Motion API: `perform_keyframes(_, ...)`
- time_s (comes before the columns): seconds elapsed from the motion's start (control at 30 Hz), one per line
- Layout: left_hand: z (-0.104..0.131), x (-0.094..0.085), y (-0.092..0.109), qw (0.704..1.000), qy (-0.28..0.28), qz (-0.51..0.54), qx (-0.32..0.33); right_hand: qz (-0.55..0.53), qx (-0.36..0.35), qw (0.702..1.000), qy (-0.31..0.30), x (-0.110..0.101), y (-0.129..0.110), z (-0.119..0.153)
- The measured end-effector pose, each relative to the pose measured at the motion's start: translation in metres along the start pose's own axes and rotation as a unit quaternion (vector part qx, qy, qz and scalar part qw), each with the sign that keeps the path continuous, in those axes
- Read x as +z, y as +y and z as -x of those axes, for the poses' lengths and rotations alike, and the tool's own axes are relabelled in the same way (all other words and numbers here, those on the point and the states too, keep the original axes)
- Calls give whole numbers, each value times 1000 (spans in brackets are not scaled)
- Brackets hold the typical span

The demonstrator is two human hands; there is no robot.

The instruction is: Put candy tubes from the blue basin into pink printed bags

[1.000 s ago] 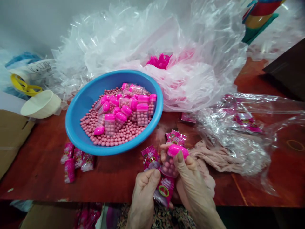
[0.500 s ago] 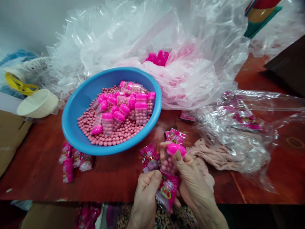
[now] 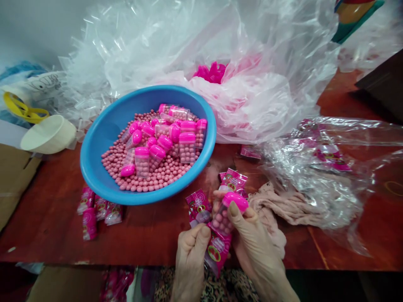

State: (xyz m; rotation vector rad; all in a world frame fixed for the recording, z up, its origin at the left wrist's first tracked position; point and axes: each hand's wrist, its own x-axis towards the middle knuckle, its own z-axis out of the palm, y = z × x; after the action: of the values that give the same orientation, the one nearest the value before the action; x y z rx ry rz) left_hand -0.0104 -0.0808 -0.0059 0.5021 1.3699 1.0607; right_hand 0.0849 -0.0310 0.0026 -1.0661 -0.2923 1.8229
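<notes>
My right hand (image 3: 260,243) is closed around a small clear candy jar (image 3: 223,219) with a bright pink lid, full of pink balls. The jar is tilted, and its lower end meets the top of a printed pink sleeve (image 3: 218,247). My left hand (image 3: 192,251) pinches that sleeve's edge between thumb and curled fingers. Just beyond my hands lie more printed sleeves (image 3: 199,203) on the table. To the left, a blue basin (image 3: 94,184) holds loose pink balls (image 3: 145,183) and several filled jars (image 3: 187,147).
Several sleeved jars (image 3: 90,222) lie left, below the basin. A white scoop (image 3: 47,136) stands beyond them. Large clear plastic bags (image 3: 252,100) fill the back. At right are a beige cloth (image 3: 292,205) and a crinkled clear bag (image 3: 327,184). The table's front edge runs below.
The sleeve's top has come up over the jar's lower end, and its hanging part has swung slightly left. Both hands keep their grip. The view has shifted a little.
</notes>
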Motion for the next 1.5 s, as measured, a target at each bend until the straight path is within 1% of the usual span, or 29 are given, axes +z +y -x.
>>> perform_keyframes(0.07, 1, -1, 3, 998, 9, -59, 31, 11, -16, 1000, 14, 1, 2, -1)
perform_keyframes(0.17, 1, -2, 3, 988, 46, -124, 81, 37, -32, 998, 34, 0, 1, -2)
perform_keyframes(0.23, 1, -5, 2, 987, 67, -119, 81, 55, -40, 997, 45, -2, -3, -2)
perform_keyframes(0.3, 0, -7, 1, 991, 69, -92, 62, 72, -39, 996, 46, -6, -10, 0)
perform_keyframes(0.33, -1, -9, 1, 993, 71, -80, 58, 84, -32, 995, 37, -9, -13, 1)
perform_keyframes(0.4, -2, -11, 2, 992, 79, -71, 65, 137, -7, 991, -4, -13, -18, 4)
perform_keyframes(0.43, -2, -12, 2, 991, 84, -73, 71, 181, -7, 983, -28, -14, -20, 7)
perform_keyframes(0.47, -2, -13, 3, 991, 86, -75, 76, 235, -23, 971, -45, -15, -20, 9)
perform_keyframes(0.57, -2, -15, 4, 991, 76, -84, 78, 395, -108, 910, -72, -15, -20, 15)
perform_keyframes(0.63, -2, -15, 5, 992, 65, -82, 76, 448, -134, 879, -90, -13, -19, 17)
perform_keyframes(0.7, -3, -16, 4, 994, 54, -62, 67, 475, -125, 865, -103, -11, -19, 18)
perform_keyframes(0.77, -4, -15, 2, 997, 44, -40, 58, 496, -108, 855, -104, -12, -20, 18)
perform_keyframes(0.83, -6, -15, -1, 997, 40, -29, 55, 505, -99, 850, -109, -14, -20, 17)
perform_keyframes(0.93, -8, -16, -4, 998, 40, -19, 55, 500, -90, 851, -131, -16, -18, 17)
perform_keyframes(1.0, -6, -18, -3, 998, 37, -6, 44, 479, -74, 868, -112, -14, -17, 17)
perform_keyframes(1.07, -3, -22, 0, 999, 1, 40, 24, 425, -35, 902, -72, -12, -16, 17)
perform_keyframes(1.13, 1, -26, 5, 993, -54, 105, 4, 355, 19, 934, -37, -11, -16, 16)
perform_keyframes(1.2, 5, -30, 10, 984, -93, 150, -5, 310, 56, 949, -16, -11, -15, 14)
perform_keyframes(1.27, 7, -34, 12, 985, -83, 152, -8, 295, 61, 954, -5, -13, -14, 11)
perform_keyframes(1.37, 5, -35, 11, 991, -44, 124, 1, 290, 50, 956, -19, -16, -11, 8)
perform_keyframes(1.47, 2, -32, 6, 997, -2, 69, 31, 305, 36, 951, -43, -16, -8, 7)
perform_keyframes(1.5, 1, -30, 5, 997, 28, 42, 51, 311, 30, 948, -49, -16, -7, 8)
